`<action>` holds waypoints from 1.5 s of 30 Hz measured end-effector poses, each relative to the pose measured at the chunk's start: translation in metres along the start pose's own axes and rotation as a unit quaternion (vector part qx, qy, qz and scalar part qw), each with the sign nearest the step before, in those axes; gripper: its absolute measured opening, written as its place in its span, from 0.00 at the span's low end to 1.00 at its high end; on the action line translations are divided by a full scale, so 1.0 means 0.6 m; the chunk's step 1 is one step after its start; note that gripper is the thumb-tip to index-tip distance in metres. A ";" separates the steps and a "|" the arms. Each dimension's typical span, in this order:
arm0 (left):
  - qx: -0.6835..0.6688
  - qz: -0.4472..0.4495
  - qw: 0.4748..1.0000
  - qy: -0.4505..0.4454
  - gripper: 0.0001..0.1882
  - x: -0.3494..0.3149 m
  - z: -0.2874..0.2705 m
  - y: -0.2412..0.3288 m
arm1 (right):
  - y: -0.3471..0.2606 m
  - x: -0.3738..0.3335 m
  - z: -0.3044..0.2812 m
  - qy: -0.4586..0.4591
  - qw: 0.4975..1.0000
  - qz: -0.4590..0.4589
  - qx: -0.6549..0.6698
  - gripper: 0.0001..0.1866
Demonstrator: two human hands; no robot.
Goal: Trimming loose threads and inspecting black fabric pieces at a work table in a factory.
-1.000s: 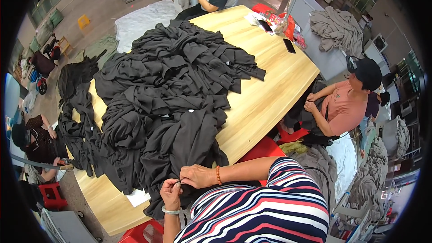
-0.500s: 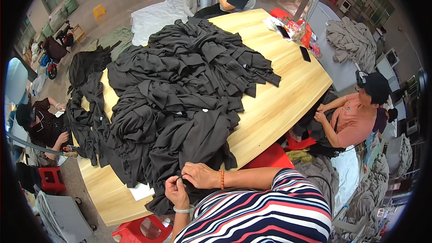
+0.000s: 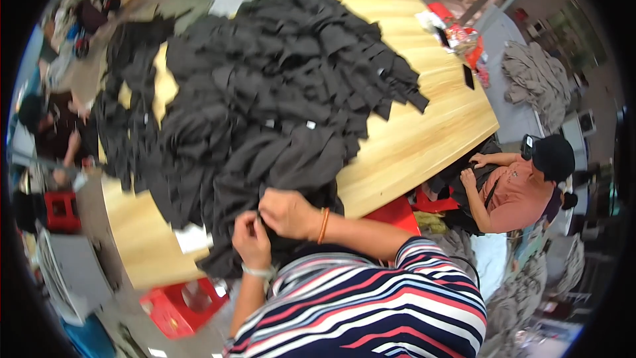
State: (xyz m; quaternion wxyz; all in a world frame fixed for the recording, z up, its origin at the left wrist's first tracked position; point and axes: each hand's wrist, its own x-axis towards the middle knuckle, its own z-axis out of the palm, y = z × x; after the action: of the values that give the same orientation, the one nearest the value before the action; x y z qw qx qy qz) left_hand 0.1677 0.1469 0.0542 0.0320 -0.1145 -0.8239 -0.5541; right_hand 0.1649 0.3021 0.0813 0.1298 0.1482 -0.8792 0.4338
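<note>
A large heap of dark garments (image 3: 265, 86) spreads over the wooden table, with small white tags showing in it. At its near edge, my left hand (image 3: 252, 242) is closed in a pinch on a dark garment (image 3: 228, 245). Close beside it, my right hand (image 3: 288, 213) has its fingers curled and pinched on the same cloth. The fingertips of the two hands almost meet. Motion blurs the view, and the exact bit of cloth between them is too small to make out.
Bare wood shows on the table (image 3: 424, 136) at right, where a black phone (image 3: 468, 76) and red packages (image 3: 464, 43) lie. White paper (image 3: 192, 238) sits by the heap. Red stools (image 3: 182, 308) stand around. Co-workers sit at the left, far side and right (image 3: 513, 189).
The view has shifted, so the table and heap appear higher in the picture. My hands remain pinched together on the dark garment at the near edge.
</note>
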 end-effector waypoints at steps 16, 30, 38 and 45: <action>-0.224 -0.249 0.919 -0.208 0.06 0.052 -0.089 -0.028 | 0.023 0.054 0.022 -0.206 0.958 0.136 0.146 0.10; 0.069 0.069 0.985 -0.142 0.08 0.093 -0.072 -0.014 | 0.030 0.060 0.006 -0.225 0.878 0.231 0.352 0.08; -0.045 -0.015 0.993 -0.108 0.19 -0.019 -0.045 0.018 | 0.010 0.058 -0.048 -0.181 0.782 0.360 0.476 0.10; -0.063 -0.133 0.969 -0.198 0.14 0.000 -0.027 -0.074 | -0.001 0.060 -0.056 -0.163 0.772 0.335 0.516 0.10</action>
State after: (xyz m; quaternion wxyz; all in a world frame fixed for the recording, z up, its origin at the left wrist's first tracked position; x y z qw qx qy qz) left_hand 0.1566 0.1161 0.0203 -0.2137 -0.1129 -0.7850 -0.5704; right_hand 0.1352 0.3234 0.1144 -0.2652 -0.0420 -0.5254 0.8074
